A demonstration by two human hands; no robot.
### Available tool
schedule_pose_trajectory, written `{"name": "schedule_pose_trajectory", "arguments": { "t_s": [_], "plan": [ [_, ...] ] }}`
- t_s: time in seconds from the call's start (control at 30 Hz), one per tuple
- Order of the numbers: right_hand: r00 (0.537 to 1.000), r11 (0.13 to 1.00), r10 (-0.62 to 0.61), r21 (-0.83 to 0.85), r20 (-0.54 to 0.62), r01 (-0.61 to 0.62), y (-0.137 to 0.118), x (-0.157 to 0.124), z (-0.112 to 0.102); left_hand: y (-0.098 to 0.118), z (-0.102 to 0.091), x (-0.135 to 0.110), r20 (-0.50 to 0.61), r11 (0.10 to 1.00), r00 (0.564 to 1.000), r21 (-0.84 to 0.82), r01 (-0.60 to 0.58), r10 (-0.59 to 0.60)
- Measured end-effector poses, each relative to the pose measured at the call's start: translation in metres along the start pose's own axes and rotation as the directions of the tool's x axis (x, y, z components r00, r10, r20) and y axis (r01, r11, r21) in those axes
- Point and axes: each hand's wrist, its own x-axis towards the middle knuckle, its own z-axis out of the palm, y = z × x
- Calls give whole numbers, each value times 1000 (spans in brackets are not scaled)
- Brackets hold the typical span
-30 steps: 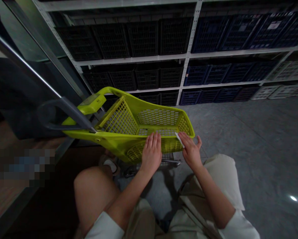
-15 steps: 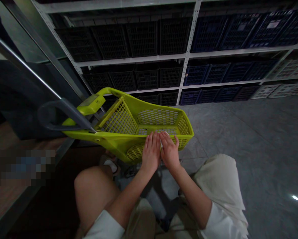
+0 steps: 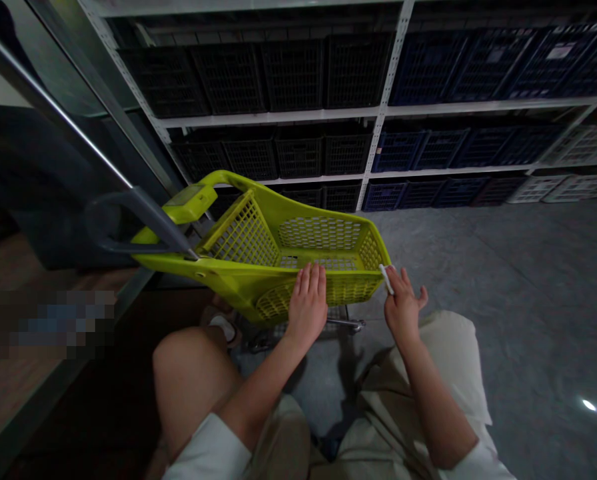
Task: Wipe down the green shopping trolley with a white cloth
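A lime-green plastic shopping basket [image 3: 258,233] on a wheeled frame stands tilted in front of my knees. My left hand [image 3: 307,303] lies flat on its near wall, fingers stretched out and together. My right hand [image 3: 403,300] is at the basket's near right corner, fingers spread, pressing a small white cloth or wipe [image 3: 386,278] against the rim. A grey pull handle [image 3: 128,223] sticks out at the basket's left end.
Metal shelving [image 3: 373,117] behind the basket holds rows of black and dark blue crates, with white crates [image 3: 573,143] at the far right. A grey tiled floor [image 3: 503,267] stretches to the right. A dark glass partition with a metal rail [image 3: 53,113] stands on the left.
My right hand slid with the white wipe from beside my left hand to the basket's near right corner. My left hand stayed on the near wall.
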Motion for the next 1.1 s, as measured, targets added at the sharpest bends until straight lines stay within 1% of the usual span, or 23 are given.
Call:
{"name": "schedule_pose_trajectory", "arguments": {
  "t_s": [0.03, 0.1, 0.17, 0.23, 0.3, 0.33, 0.37, 0.43, 0.5, 0.6, 0.67, 0.73, 0.77, 0.83, 0.87, 0.93, 1.0, 1.07, 1.1],
  "plan": [
    [1000, 1000, 0, 9, 2, 0, -11, -3, 3, 0, 0, 0, 2, 1000, 1000, 1, 0, 0],
    [998, 998, -52, 31, 31, 51, -41, -8, 9, 1, 1, 0, 5, 1000, 1000, 7, 1, -1],
    [984, 986, -157, 65, 90, 151, -73, -13, 16, 1, 2, 1, 2, 1000, 1000, 18, 7, -7],
    [952, 962, -266, 111, 151, 251, -99, -15, 20, 1, 3, 1, -7, 999, 1000, 29, 17, -16],
    [919, 935, -346, 147, 188, 322, -110, -14, 21, 1, 3, 1, -13, 999, 1000, 32, 17, -17],
    [907, 926, -372, 154, 197, 346, -110, -14, 20, 1, 2, 1, -13, 999, 1000, 29, 15, -15],
    [900, 919, -388, 155, 197, 362, -106, -13, 18, 1, 1, 1, -11, 1000, 1000, 23, 12, -12],
    [900, 915, -398, 141, 178, 377, -88, -12, 14, 1, -1, 1, -5, 1000, 1000, 4, 7, -7],
    [921, 928, -368, 114, 127, 355, -61, -10, 10, 1, -2, 1, -2, 1000, 1000, -14, 9, -9],
    [969, 968, -245, 73, 31, 242, -15, -6, 7, 0, -2, 0, 5, 1000, 1000, -22, 7, -7],
    [990, 988, -139, 60, -9, 139, 7, -2, 6, -1, -1, 0, 9, 1000, 1000, -19, 7, -7],
    [999, 998, -40, 49, -33, 42, 14, 0, 7, -1, 1, 0, 7, 1000, 1000, -18, 10, -10],
    [999, 999, 1, 45, -45, 1, 12, 1, 7, -1, 1, 0, 4, 1000, 1000, -18, 12, -12],
    [997, 998, 47, 47, -57, -44, -7, 0, 11, -1, 2, 0, -3, 1000, 1000, -14, 11, -11],
    [998, 998, 40, 53, -50, -37, -21, -2, 13, -1, 2, 0, -6, 1000, 1000, -11, 11, -11],
    [999, 996, -44, 78, -9, 45, -54, -6, 20, -1, 3, 0, -11, 1000, 1000, 3, 10, -10],
    [982, 979, -180, 112, 61, 173, -85, -11, 25, -1, 3, 0, -15, 1000, 1000, 19, 9, -8],
    [952, 953, -280, 150, 120, 261, -107, -14, 27, -1, 3, 1, -14, 1000, 1000, 31, 4, -4],
    [940, 944, -310, 164, 142, 286, -112, -15, 27, -1, 3, 1, -13, 999, 1000, 32, 4, -3]
  ]
}}
